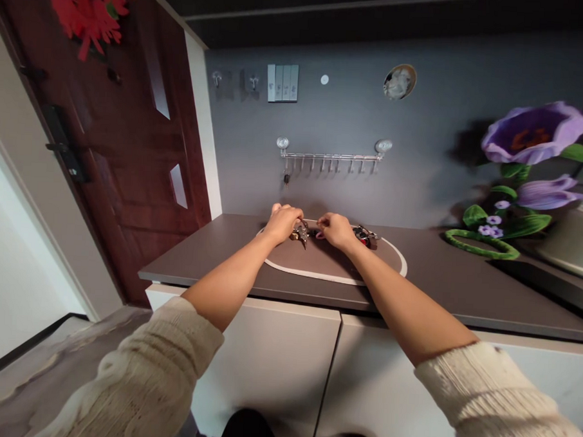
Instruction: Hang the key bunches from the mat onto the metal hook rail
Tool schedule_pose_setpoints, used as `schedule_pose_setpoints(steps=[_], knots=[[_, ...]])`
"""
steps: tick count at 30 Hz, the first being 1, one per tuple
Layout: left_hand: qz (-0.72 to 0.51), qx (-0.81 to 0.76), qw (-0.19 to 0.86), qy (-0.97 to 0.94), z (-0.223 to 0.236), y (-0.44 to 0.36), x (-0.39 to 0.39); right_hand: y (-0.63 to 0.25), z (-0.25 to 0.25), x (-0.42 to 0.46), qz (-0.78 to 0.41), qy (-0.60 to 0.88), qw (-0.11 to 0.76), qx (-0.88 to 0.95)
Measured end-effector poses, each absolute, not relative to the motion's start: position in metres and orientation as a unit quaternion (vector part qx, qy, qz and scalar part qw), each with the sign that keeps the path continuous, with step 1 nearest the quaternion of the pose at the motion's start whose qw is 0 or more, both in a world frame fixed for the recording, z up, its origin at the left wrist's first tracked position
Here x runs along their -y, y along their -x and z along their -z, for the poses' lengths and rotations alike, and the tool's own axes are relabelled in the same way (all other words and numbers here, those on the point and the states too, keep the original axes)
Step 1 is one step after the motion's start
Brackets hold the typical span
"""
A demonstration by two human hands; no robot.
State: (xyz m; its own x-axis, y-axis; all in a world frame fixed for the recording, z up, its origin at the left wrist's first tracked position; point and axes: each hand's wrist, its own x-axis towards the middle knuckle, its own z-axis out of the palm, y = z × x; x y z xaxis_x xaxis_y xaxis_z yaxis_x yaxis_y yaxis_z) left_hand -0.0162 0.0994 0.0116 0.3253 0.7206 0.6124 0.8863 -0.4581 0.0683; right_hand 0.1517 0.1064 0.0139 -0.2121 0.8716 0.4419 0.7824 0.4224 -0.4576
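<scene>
My left hand [282, 222] is closed, fingers curled round a bunch of keys [300, 234], whose metal ends stick out below it. Just right of it, my right hand [337, 229] is closed in a pinch. A small pink loop [320, 234] shows at its fingertips; whether it belongs to the same bunch I cannot tell. Both hands are over an oval mat with a pale rim [318, 275]. More keys [367, 236], with something red among them, lie on the mat beyond my right wrist.
On the wall above hangs a hook rail [333, 157], with one small key [286, 179] at its left end. Purple fabric flowers [531, 135] with a green looped base [481, 245] stand right on the counter [443, 283]. A dark red door [125, 140] is at left.
</scene>
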Motion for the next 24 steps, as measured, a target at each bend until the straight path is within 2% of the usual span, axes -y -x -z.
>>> schedule_pose_setpoints(steps=[8,12,20,24], knots=[[0.326,0.51,0.156,0.78,-0.016,0.017,-0.094,-0.151,-0.016,-0.104,-0.053,0.533,0.332,0.777],[0.346,0.518,0.15,0.768,-0.018,0.016,-0.091,-0.149,-0.018,-0.1,-0.084,0.527,0.347,0.771],[0.381,0.535,0.157,0.738,-0.021,0.016,-0.09,-0.146,-0.014,-0.102,-0.173,0.452,0.446,0.753],[0.397,0.531,0.155,0.732,-0.022,0.016,-0.089,-0.144,-0.014,-0.103,-0.163,0.423,0.454,0.767]])
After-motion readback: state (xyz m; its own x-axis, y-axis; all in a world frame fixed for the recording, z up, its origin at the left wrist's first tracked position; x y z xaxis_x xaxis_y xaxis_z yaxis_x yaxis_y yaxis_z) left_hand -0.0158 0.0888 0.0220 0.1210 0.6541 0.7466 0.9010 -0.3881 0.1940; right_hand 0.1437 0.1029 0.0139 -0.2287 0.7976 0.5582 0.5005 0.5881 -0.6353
